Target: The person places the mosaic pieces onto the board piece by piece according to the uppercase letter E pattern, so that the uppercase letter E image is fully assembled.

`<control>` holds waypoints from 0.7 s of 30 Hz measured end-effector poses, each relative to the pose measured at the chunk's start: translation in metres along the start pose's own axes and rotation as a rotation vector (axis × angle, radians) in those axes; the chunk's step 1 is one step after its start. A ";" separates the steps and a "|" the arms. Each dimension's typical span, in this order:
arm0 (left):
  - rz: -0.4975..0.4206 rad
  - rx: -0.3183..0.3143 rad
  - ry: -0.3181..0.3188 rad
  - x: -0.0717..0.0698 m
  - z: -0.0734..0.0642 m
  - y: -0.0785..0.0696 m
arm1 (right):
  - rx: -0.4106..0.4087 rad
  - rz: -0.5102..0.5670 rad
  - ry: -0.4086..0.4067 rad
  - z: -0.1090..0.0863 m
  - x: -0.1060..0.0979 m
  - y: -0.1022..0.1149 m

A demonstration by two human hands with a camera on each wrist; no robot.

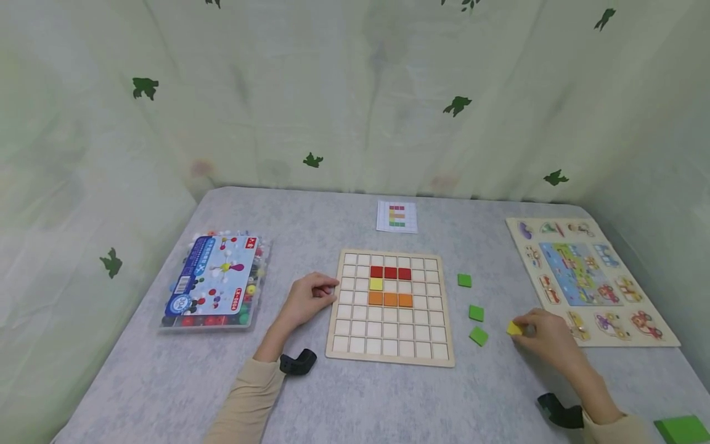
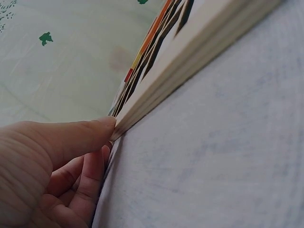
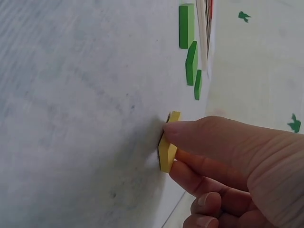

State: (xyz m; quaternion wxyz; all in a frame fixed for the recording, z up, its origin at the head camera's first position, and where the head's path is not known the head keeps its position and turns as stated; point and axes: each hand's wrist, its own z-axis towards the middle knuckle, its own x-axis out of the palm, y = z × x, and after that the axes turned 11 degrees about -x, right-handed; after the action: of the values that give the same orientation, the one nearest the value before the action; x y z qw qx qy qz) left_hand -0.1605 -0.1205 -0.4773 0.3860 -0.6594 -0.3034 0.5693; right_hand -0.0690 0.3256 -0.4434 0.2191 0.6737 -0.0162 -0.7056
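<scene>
A wooden grid board lies mid-table, with three red tiles, one yellow tile and three orange tiles in its cells. At its left side, my left hand pinches the board's edge between thumb and curled fingers; the left wrist view shows the thumb on the wooden rim. To the right of the board, my right hand pinches a loose yellow square tile between thumb and fingers, low over the table. Three green tiles lie between the board and that hand.
A pattern card lies behind the board. On the left sits a clear plastic case of coloured balls. An animal picture puzzle lies on the right, close to my right hand. A green block is at the bottom right corner.
</scene>
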 end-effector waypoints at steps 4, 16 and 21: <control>-0.002 0.004 -0.001 0.000 0.000 0.000 | -0.051 0.014 -0.021 0.007 -0.001 0.007; 0.021 0.007 -0.002 -0.001 -0.001 -0.001 | -0.160 0.017 -0.021 0.041 0.002 0.048; 0.027 -0.001 -0.001 -0.001 -0.002 -0.001 | -0.225 0.015 -0.007 0.056 0.008 0.065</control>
State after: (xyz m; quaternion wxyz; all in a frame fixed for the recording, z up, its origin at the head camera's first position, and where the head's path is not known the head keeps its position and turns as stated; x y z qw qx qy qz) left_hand -0.1586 -0.1208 -0.4756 0.3780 -0.6633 -0.2949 0.5745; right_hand -0.1040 0.2491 -0.4254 0.2984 0.6424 0.0573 -0.7036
